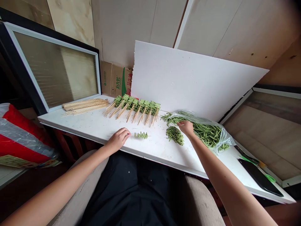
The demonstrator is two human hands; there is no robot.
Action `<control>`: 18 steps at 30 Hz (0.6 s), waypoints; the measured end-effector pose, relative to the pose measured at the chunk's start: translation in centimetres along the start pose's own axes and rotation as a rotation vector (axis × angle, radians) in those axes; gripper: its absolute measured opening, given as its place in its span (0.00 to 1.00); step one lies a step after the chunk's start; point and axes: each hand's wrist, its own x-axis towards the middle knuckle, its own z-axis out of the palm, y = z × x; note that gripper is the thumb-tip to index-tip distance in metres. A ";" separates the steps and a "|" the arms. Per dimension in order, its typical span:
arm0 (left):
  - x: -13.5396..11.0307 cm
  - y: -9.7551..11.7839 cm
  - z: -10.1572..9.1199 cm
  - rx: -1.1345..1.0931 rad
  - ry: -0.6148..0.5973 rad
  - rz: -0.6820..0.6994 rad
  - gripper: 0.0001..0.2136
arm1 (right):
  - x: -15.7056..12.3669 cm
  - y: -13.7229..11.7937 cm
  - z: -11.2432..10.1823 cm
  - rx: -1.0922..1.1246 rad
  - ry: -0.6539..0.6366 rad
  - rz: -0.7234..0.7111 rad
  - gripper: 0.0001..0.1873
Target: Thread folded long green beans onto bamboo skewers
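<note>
My left hand [119, 138] is closed on a thin wooden skewer. Short pieces of green bean [141, 135] are threaded on the part beyond my fingers, which lies low over the table's front. My right hand [186, 126] has its fingers pressed together beside the open plastic bag of long green beans [209, 135]; whatever they pinch is hidden. Just left of that hand lies a small heap of cut green beans [174, 135]. Behind my hands, several finished bean skewers [138, 106] are laid in a row of bunches, their bare sticks pointing towards me.
Bare skewers [86, 105] are piled at the left of the white table [94, 124]. A cardboard box [117, 78] and a white foam board [188, 78] stand behind. On the right edge lies a black phone-like object [260, 177]; a red bag [21, 138] is at far left.
</note>
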 end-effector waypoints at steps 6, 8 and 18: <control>0.2 1.2 0.4 0.061 0.014 0.063 0.09 | -7.4 -8.6 1.3 0.004 -0.334 -0.724 0.15; 0.3 1.5 0.4 0.068 0.007 0.077 0.09 | -10.9 -11.3 2.2 0.009 -0.418 -0.867 0.15; 0.2 2.3 0.2 0.090 -0.042 0.123 0.11 | -16.8 -13.9 7.9 -0.160 -0.427 -0.968 0.09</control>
